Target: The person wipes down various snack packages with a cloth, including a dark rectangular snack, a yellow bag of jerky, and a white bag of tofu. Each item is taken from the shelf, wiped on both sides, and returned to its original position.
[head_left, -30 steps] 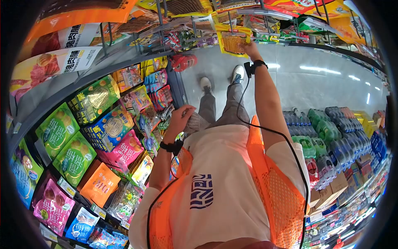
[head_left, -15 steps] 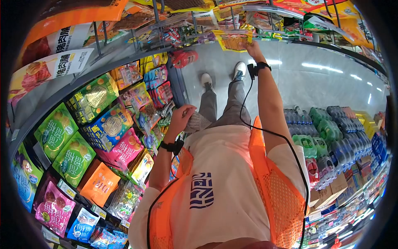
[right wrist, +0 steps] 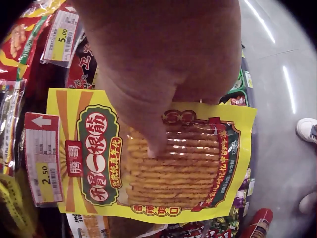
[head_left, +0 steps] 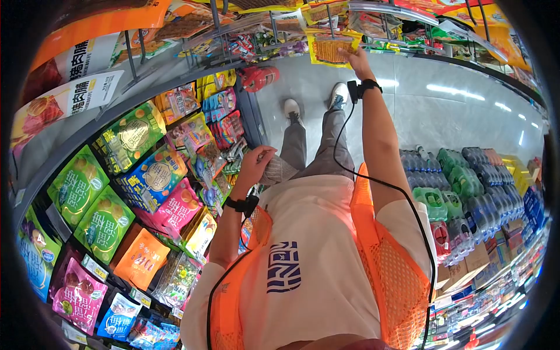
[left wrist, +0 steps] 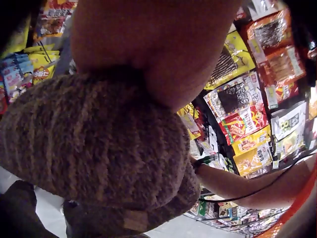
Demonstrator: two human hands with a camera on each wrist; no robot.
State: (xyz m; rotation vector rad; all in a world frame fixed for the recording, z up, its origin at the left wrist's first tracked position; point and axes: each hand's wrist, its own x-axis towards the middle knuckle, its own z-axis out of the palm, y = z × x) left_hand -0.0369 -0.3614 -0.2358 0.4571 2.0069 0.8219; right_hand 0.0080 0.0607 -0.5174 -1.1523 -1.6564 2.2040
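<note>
At the top of the head view, my right hand (head_left: 359, 63) holds a yellow snack packet (head_left: 334, 48) by its right edge. In the right wrist view this hand (right wrist: 163, 64) has its thumb pressed on the front of the packet (right wrist: 173, 183), which shows rows of brown sticks; the other fingers are hidden. My left hand (head_left: 255, 163), low beside the waist, grips a grey-brown striped fuzzy item (head_left: 279, 172). The left wrist view shows this hand (left wrist: 148, 49) above the item (left wrist: 94, 139), its fingertips out of sight.
Snack packets hang from metal hooks (head_left: 131, 61) along the top. More bags, including green ones (head_left: 105, 224), fill the left shelf. A red object (head_left: 258, 77) stands by its end. Bottle packs (head_left: 464, 181) are stacked at right on the grey floor (head_left: 420, 111). Price tags (right wrist: 44, 163) hang beside the packet.
The yellow packet tipped back, then turned its front to view again, and stands slightly higher with my right hand. My left hand has hardly moved.
</note>
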